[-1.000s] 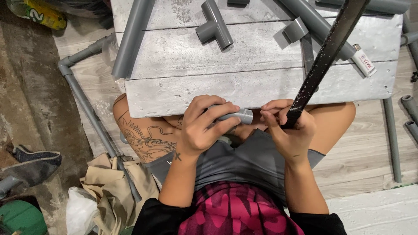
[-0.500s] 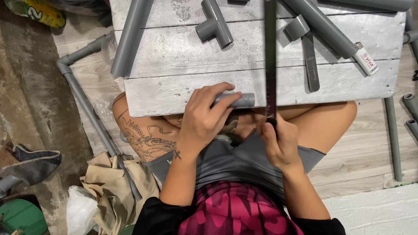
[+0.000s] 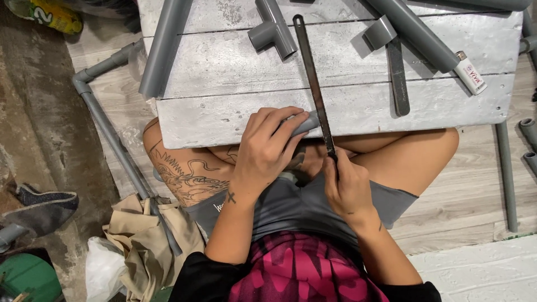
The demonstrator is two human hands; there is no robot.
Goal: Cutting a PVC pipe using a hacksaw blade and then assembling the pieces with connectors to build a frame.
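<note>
Lowered since a moment ago, the dark saw blade (image 3: 313,84) now lies across the short grey pipe piece (image 3: 309,121) at the worktop (image 3: 235,84) edge, right hand (image 3: 347,187) gripping its near end, left hand (image 3: 267,151) clamping the pipe, a white lighter (image 3: 469,71) with red print far right.

Two hands are at work: the left hand (image 3: 265,148) and the right hand (image 3: 347,187). There is one short grey pipe piece (image 3: 306,123) and two flat dark blades: one blade (image 3: 313,84) in the right hand and a second blade (image 3: 398,78) lying on the one grey wooden table (image 3: 224,72). The table also carries one tee fitting (image 3: 272,31), one small grey coupling (image 3: 380,32), one white lighter (image 3: 469,71) and two long grey pipes (image 3: 165,47).
</note>
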